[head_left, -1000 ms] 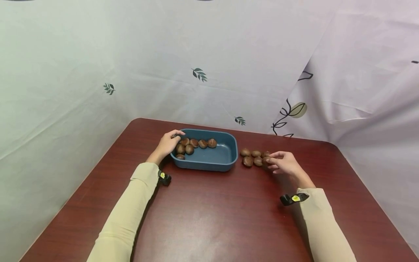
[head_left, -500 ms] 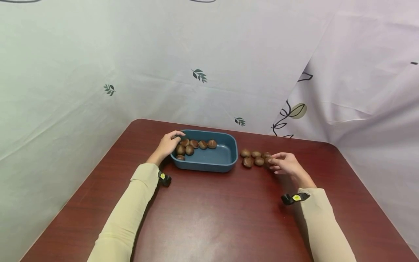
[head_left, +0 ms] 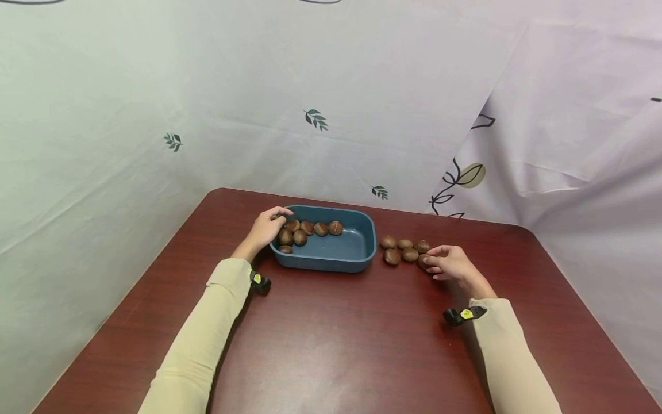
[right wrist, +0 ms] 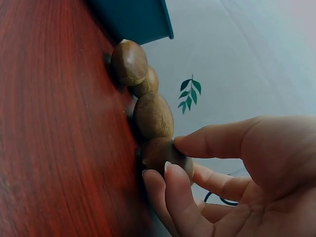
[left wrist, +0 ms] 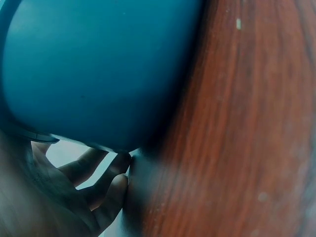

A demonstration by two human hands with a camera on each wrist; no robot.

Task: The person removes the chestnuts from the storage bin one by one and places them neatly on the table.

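Observation:
My left hand (head_left: 265, 229) grips the left end of a blue rectangular tray (head_left: 337, 247), and in the left wrist view its fingers lie against the tray's outer wall (left wrist: 98, 69). Inside, several brown chestnuts (head_left: 300, 237) sit along the left and back sides. To the right of the tray, my right hand (head_left: 453, 264) pinches a chestnut (right wrist: 163, 155) between thumb and fingertips, low over the table. That nut is at the right end of the front row, right beside its neighbour (right wrist: 154, 116). The other chestnuts (head_left: 391, 256) lie in two short rows on the tabletop.
The reddish-brown wooden table (head_left: 331, 345) has rounded far corners. A pale cloth with leaf prints (head_left: 315, 119) hangs behind it and along both sides. Both wrists wear a black strap with a small camera (head_left: 455, 317).
The right hand's chestnut has come down slightly, towards the person, to the end of the front row. The neighbouring nut has shifted a little right. My left hand and the tray stay put.

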